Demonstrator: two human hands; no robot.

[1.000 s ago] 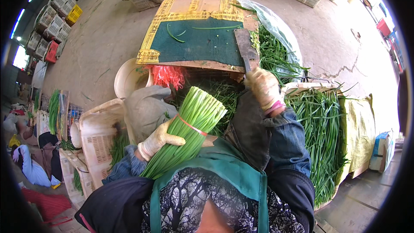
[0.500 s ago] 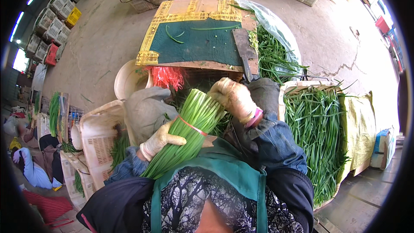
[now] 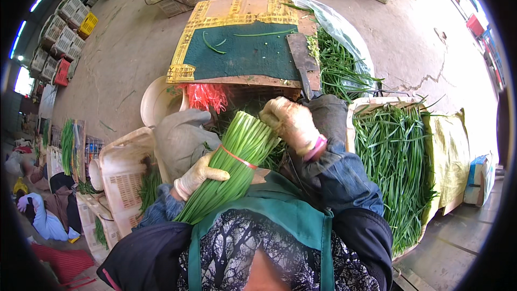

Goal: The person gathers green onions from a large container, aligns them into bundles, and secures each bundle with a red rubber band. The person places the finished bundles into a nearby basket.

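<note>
My left hand [image 3: 200,177], in a pale glove, is wrapped round a thick bundle of green chives [image 3: 245,143] held slantwise over my lap. A red band [image 3: 237,156] circles the bundle, and its even ends point up and away from me. At the right edge of those ends is my right hand [image 3: 291,123], also gloved, with its fingers curled closed. Whatever the fingertips pinch is hidden. Beyond the hands stands a work board [image 3: 242,54] with a dark green mat and yellow tape. On its right side lies a cleaver [image 3: 302,59], handle toward me.
Right of me, a crate [image 3: 393,172] is heaped with loose chives. Red plastic strips [image 3: 207,97] hang below the board, beside a white bucket [image 3: 157,102]. More chives [image 3: 342,64] lie in clear plastic right of the board. A pale crate [image 3: 123,180] stands left; another person [image 3: 40,213] is at far left.
The whole view has shifted slightly. Both hands keep nearly the same places at the bundle; my left thumb has drawn in a little.
</note>
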